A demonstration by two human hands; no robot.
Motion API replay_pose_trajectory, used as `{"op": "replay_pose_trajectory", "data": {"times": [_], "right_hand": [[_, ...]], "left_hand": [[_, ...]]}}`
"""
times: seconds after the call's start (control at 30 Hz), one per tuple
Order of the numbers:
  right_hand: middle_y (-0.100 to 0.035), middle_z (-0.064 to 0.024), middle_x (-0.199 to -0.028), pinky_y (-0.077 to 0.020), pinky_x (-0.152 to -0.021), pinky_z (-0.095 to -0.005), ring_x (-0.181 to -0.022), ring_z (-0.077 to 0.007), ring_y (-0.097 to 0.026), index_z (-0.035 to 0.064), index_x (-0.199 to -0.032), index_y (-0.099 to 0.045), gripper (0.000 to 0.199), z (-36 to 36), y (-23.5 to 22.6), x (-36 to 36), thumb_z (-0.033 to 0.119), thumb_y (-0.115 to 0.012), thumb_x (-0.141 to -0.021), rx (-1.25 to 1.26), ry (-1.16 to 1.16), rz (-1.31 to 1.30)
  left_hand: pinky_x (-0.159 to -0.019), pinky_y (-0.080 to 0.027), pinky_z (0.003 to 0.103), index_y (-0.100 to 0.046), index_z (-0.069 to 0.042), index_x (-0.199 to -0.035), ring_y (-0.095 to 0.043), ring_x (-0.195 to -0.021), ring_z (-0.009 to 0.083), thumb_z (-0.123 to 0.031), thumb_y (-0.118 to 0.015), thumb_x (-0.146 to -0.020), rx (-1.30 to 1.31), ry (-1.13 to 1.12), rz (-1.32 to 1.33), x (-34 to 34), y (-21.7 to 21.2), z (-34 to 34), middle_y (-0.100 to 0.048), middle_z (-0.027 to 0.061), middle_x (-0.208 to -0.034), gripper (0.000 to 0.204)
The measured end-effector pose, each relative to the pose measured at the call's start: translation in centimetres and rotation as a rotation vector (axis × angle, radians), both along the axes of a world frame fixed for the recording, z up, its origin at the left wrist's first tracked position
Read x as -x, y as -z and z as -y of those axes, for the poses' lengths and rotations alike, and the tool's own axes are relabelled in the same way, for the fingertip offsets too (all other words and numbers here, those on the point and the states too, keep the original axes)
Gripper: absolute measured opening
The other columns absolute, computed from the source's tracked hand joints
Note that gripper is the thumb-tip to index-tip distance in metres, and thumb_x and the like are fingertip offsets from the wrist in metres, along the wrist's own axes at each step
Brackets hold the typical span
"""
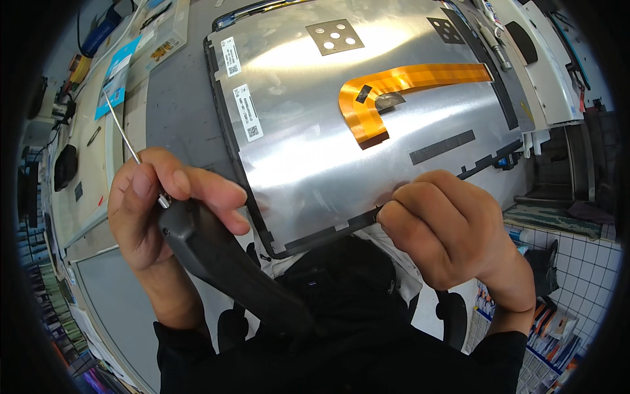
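Note:
In my left hand [147, 210] is a black power tool [230, 262] with a curved, pistol-like body. Thumb and fingers close round its front end, where a small metal collar holds a long thin rod [123, 134] pointing up and to the left. My right hand [446, 230] is closed at the near edge of a large silver metal-backed screen panel [315, 177]; what its fingertips pinch is hidden. Black strips [341, 228] run along the panel's edges. An orange flat ribbon cable [420, 79] lies bent across its back, and two white labels [247, 111] sit at its left side.
The panel rests on a grey mat [177, 111]. At left are a blue card [118, 79], a clear plastic box [167, 33] and a black computer mouse [65, 167]. A metal-tipped tool [495, 49] lies beyond the right edge. A white wire grid [584, 276] stands at lower right.

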State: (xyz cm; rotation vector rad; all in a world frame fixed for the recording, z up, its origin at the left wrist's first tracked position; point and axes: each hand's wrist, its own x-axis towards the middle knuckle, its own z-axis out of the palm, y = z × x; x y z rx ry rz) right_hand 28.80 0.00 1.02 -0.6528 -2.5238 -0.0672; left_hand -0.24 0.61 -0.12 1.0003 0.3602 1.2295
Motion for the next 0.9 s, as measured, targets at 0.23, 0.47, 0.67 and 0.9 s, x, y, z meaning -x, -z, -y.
{"op": "replay_pose_trajectory", "data": {"times": [0.23, 0.47, 0.67, 0.9], "right_hand": [[-0.053, -0.0067, -0.073, -0.0460, -0.047, -0.0287, -0.061, -0.0197, -0.055, 0.0013, -0.085, -0.057, 0.023, -0.1, -1.5, -0.2, 0.005, -0.068, -0.066, 0.167, 0.045, 0.021], [-0.055, -0.0064, -0.077, -0.0474, -0.054, -0.0296, -0.065, -0.0202, -0.057, 0.0092, -0.086, -0.057, 0.022, 0.4, -2.4, -0.9, 0.003, -0.071, -0.071, 0.269, 0.149, -0.167], [-0.057, -0.0069, -0.076, -0.0445, -0.050, -0.0296, -0.060, -0.0223, -0.057, 0.0098, -0.079, -0.055, 0.014, 2.1, -1.9, -3.7, 0.016, -0.066, -0.074, 0.516, 0.131, -0.355], [-0.054, -0.0097, -0.066, -0.0444, -0.051, -0.0321, -0.054, -0.0276, -0.053, 0.0038, -0.080, -0.053, 0.004, 4.1, 7.5, -5.0, 0.003, -0.052, -0.076, 0.887, 0.063, -0.369]], "left_hand": [[-0.067, -0.059, 0.041, -0.055, 0.011, -0.096, -0.068, -0.080, 0.0442, -0.022, -0.038, -0.099, 0.031, 0.069, -0.067, -0.2, -0.2, -0.2, -0.050, 0.0456, -0.112, 0.038], [-0.061, -0.060, 0.039, -0.054, 0.013, -0.093, -0.067, -0.078, 0.0464, -0.022, -0.038, -0.099, 0.022, 0.040, -0.041, -0.5, 0.3, 0.0, -0.047, 0.0487, -0.112, 0.039], [-0.055, -0.060, 0.039, -0.052, 0.010, -0.087, -0.066, -0.073, 0.0495, -0.020, -0.036, -0.099, 0.066, -0.032, 0.012, -0.3, 0.0, 0.2, -0.046, 0.0515, -0.108, 0.036], [-0.052, -0.059, 0.038, -0.051, 0.005, -0.084, -0.066, -0.069, 0.0482, -0.022, -0.036, -0.100, 0.041, -0.073, -0.038, -0.4, 0.0, 0.2, -0.048, 0.0498, -0.107, 0.035]]}}
